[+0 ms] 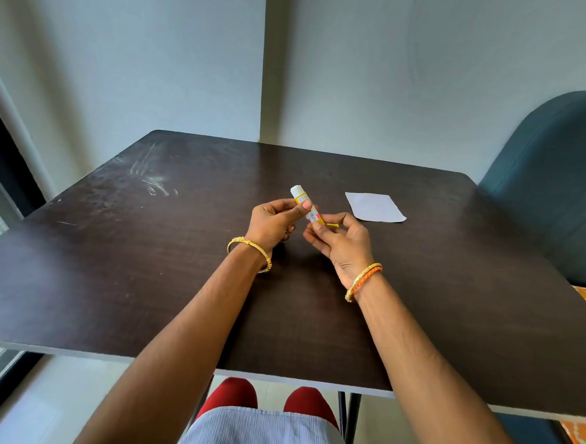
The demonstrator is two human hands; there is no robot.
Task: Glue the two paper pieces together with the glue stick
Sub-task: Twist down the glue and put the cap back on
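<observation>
Glue stick [303, 202], yellow with a white end, is held tilted above the middle of a dark counter [144, 281], its white end pointing up and away. Both forearms reach forward over the counter. The left hand [272, 222] curls around the upper part, thumb pressed on the tube. The right hand [343, 243] pinches the lower end with its fingertips. One white paper piece [375, 207] lies flat to the right, apart from the hands.
</observation>
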